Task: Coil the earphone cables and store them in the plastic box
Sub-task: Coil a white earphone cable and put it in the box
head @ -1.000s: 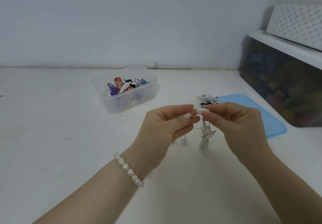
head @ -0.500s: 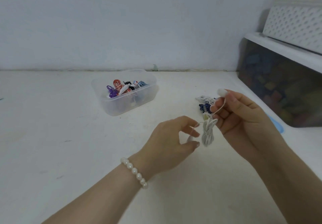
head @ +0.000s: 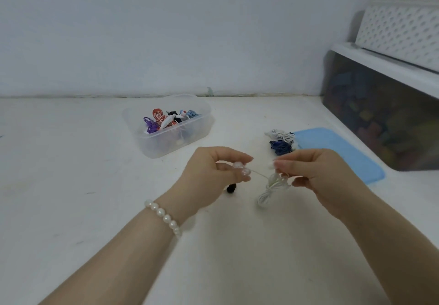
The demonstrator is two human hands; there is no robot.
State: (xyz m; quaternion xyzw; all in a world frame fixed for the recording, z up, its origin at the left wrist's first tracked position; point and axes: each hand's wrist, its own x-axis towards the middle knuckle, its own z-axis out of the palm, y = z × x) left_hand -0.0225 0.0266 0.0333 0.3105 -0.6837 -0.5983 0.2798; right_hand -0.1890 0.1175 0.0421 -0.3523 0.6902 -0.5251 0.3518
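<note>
Head view shows my right hand (head: 316, 176) pinching the white earphone bundle (head: 270, 187) at its top, while my left hand (head: 213, 171) pinches the thin free end, drawn taut between them. I judge the cable light, limp and springy, best held at the wrap. At 11 o'clock sits the plastic box (head: 171, 143).

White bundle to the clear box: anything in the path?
Nothing visible blocks it. The white earphone bundle hangs from the right hand, its loose end pinched by the left hand. The plastic box sits open-topped, up and to the left, with bare table between. Coiled earphones already lie inside, with room on top.
</note>
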